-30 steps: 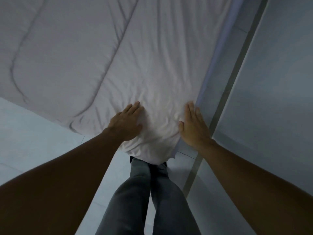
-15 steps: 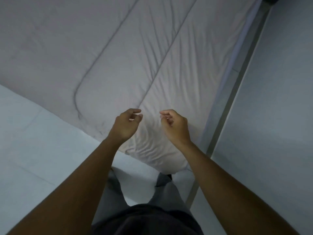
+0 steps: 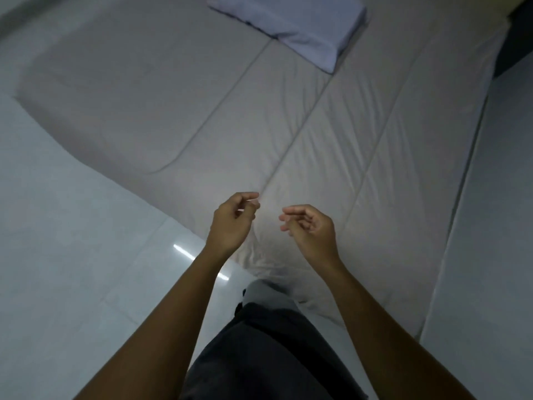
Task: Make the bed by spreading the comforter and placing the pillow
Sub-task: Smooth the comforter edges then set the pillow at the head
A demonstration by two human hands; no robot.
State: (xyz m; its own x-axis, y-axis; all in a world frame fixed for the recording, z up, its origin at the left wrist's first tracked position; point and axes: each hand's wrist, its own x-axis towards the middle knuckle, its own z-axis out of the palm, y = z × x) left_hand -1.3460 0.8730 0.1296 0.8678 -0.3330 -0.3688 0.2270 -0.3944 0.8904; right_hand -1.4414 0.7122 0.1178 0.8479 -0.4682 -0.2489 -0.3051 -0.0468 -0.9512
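Left hand (image 3: 230, 223) & right hand (image 3: 313, 230) loose, holding nothing; I'd smooth comforter (image 3: 202, 116) wrinkles flat, then set pillow (image 3: 294, 27) straight.

left grip (image 3: 230, 225), right grip (image 3: 313, 232) hover, apparently loosely curled.

The comforter (image 3: 230, 116) lies spread flat from its near corner, just in front of the person's legs (image 3: 259, 342), away to the far end, where the pillow (image 3: 302, 27) rests on top of it, right of the middle. The floor (image 3: 72, 255) lies along the comforter's left edge and runs under the legs, while a plain surface (image 3: 490, 226), wall or floor I cannot tell, borders its right edge. The left hand (image 3: 230, 223) and the right hand (image 3: 311, 232) hang side by side over the near corner, a gap between them, ahead of the legs.
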